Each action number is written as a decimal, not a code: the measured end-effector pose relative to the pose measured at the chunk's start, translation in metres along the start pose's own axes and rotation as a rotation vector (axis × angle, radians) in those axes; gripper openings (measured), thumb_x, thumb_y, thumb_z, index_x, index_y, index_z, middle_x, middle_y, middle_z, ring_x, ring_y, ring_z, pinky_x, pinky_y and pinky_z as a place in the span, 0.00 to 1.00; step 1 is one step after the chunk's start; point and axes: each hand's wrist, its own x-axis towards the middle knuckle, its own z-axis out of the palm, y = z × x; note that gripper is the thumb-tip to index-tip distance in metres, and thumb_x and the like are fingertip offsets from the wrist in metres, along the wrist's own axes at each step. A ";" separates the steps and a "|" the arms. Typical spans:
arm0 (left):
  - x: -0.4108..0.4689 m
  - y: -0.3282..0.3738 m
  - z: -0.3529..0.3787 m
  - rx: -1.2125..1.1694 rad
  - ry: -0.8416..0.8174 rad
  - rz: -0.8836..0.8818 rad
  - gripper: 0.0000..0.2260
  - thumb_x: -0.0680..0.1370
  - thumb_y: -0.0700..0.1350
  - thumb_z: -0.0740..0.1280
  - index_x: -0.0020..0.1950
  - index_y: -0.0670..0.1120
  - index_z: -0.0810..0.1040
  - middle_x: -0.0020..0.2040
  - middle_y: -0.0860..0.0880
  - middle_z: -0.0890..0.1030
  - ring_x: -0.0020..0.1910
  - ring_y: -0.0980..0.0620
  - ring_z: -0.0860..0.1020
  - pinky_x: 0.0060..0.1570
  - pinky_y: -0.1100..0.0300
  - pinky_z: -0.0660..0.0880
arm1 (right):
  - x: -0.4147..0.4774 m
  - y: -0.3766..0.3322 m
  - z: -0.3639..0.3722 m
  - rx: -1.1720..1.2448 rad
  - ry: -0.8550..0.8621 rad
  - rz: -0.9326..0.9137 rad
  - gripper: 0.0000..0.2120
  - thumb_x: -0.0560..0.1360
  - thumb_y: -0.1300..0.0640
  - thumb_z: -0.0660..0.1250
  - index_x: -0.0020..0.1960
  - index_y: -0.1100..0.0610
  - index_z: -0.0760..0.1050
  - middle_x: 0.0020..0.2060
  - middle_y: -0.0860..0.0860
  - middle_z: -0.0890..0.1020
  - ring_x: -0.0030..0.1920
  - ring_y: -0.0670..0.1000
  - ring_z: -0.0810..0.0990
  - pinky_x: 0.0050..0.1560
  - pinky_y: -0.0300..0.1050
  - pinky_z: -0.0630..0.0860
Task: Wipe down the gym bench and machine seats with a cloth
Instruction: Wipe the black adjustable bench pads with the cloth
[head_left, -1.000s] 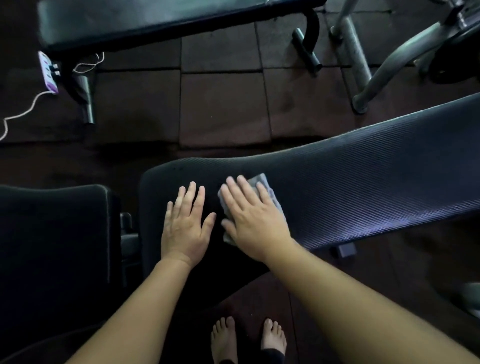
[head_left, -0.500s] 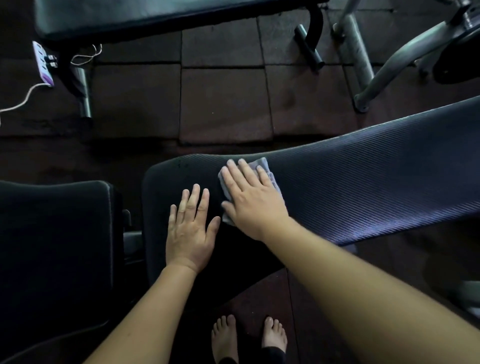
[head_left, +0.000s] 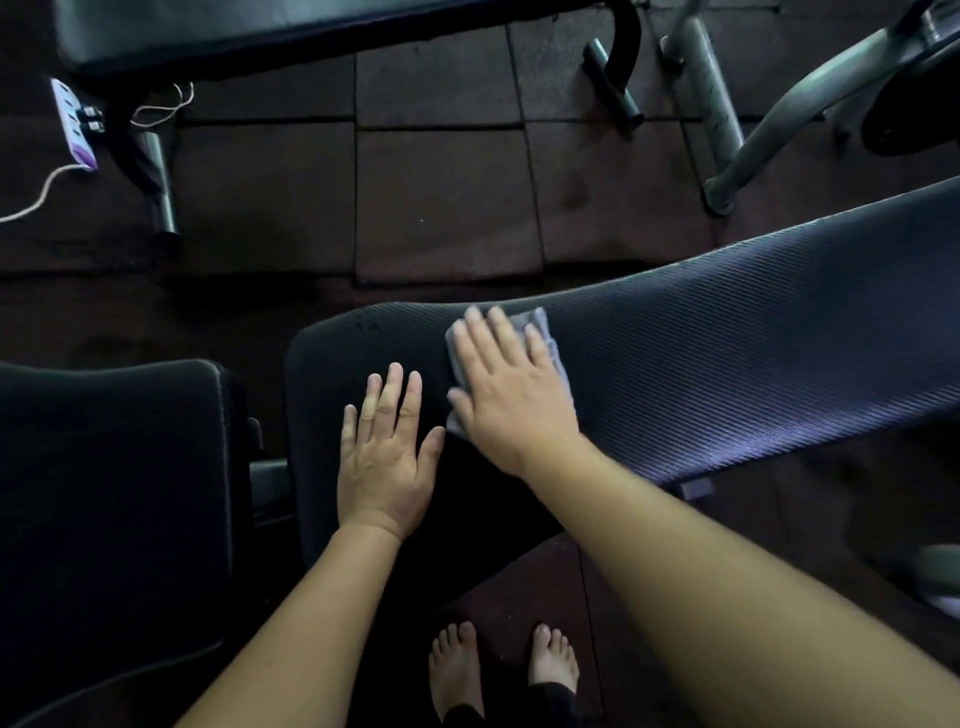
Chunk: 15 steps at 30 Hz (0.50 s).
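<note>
Two flat hands lay on the ribbed bench pad. The right hand, fingers straight, pressed a grey cloth down; the left hand rested spread beside it.

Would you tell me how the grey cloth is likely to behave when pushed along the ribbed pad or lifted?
The cloth lies flat and rumpled under the right hand, so it would probably go limp when lifted. It looks thin, so it is likely light. On the ribbed bench pad it may drag and bunch.
</note>
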 end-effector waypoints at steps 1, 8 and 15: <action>0.000 0.000 -0.001 0.002 -0.002 0.000 0.31 0.84 0.63 0.47 0.85 0.52 0.52 0.86 0.54 0.48 0.85 0.51 0.44 0.82 0.46 0.42 | -0.014 0.003 0.002 -0.020 -0.021 -0.091 0.35 0.82 0.39 0.51 0.84 0.54 0.50 0.84 0.51 0.52 0.83 0.54 0.48 0.81 0.59 0.48; -0.001 0.006 -0.005 -0.012 -0.029 -0.025 0.31 0.83 0.63 0.45 0.85 0.54 0.48 0.85 0.56 0.43 0.84 0.55 0.39 0.82 0.49 0.37 | 0.006 0.132 -0.031 -0.106 -0.002 0.051 0.38 0.79 0.35 0.48 0.84 0.52 0.54 0.83 0.51 0.57 0.83 0.55 0.53 0.80 0.59 0.50; -0.001 0.005 -0.004 -0.008 -0.009 -0.017 0.31 0.83 0.62 0.47 0.85 0.53 0.51 0.86 0.54 0.47 0.84 0.53 0.43 0.82 0.47 0.41 | -0.043 0.015 0.011 -0.009 0.081 0.130 0.37 0.81 0.38 0.53 0.84 0.55 0.51 0.84 0.53 0.53 0.83 0.56 0.48 0.81 0.61 0.48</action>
